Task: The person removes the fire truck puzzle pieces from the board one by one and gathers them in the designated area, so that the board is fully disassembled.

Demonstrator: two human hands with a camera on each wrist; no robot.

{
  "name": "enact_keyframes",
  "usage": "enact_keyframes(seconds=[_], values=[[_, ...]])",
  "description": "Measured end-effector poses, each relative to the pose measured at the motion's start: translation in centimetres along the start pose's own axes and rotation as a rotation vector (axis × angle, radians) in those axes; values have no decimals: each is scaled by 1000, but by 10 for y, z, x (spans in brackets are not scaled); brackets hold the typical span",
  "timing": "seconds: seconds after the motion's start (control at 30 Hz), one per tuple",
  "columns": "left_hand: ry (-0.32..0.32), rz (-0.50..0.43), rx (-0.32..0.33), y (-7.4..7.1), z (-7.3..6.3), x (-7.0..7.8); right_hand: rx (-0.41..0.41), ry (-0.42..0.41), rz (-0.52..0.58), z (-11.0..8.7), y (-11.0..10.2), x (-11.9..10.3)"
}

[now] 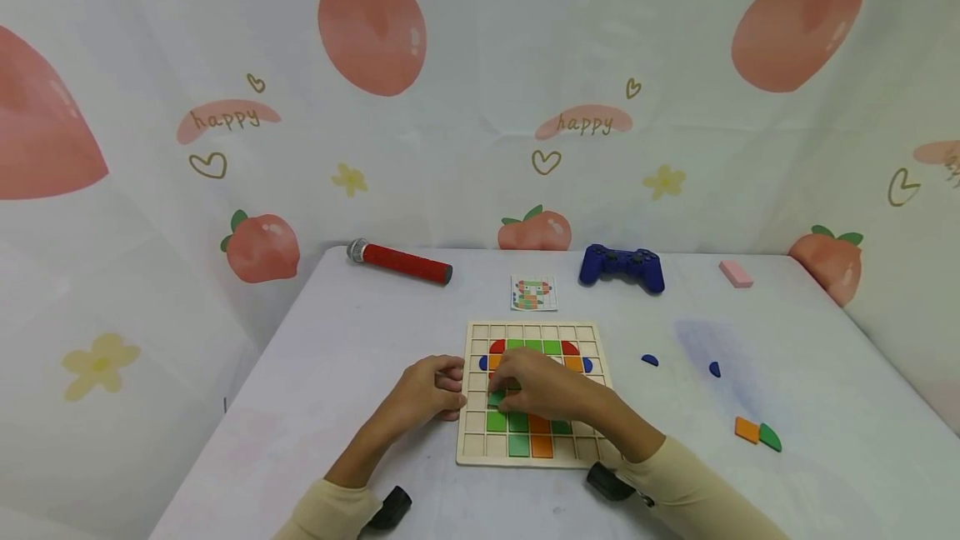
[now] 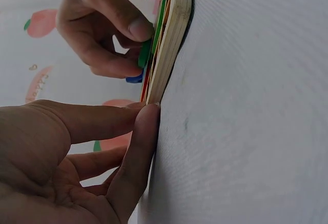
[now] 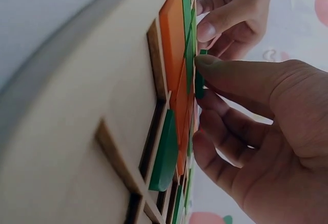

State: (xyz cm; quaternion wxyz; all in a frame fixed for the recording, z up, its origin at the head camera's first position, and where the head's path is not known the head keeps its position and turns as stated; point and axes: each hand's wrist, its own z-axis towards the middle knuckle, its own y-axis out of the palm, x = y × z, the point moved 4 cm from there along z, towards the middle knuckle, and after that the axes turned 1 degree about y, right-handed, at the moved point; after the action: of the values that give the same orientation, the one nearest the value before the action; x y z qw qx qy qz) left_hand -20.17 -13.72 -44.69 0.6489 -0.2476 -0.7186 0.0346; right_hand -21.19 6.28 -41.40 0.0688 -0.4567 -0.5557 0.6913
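Note:
A wooden grid board (image 1: 476, 446) lies on the table, partly filled with green, orange, red and blue tiles. My left hand (image 1: 429, 390) pinches the board's left edge between thumb and finger, as the left wrist view shows up close. Over the board's left part, my right hand (image 1: 542, 386) pinches a small green tile (image 3: 200, 75) between thumb and fingertips, close above the grid. That hand covers the middle of the pattern in the head view. A dark green tile (image 3: 165, 152) with a rounded end sits in a cell of the board.
Behind the board lies a pattern card (image 1: 534, 293), with a red microphone (image 1: 401, 262) and a blue game controller (image 1: 621, 267) farther back. To the right are two blue half-round tiles (image 1: 650, 360), an orange tile (image 1: 747, 430), a green tile (image 1: 770, 437) and a pink block (image 1: 736, 274).

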Motion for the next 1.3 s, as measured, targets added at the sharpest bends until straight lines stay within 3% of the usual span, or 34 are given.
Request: enact_keyframes(seconds=[1.3], values=[[5,0,1,0,-2,2,4,-10,87,-1,1,2]])
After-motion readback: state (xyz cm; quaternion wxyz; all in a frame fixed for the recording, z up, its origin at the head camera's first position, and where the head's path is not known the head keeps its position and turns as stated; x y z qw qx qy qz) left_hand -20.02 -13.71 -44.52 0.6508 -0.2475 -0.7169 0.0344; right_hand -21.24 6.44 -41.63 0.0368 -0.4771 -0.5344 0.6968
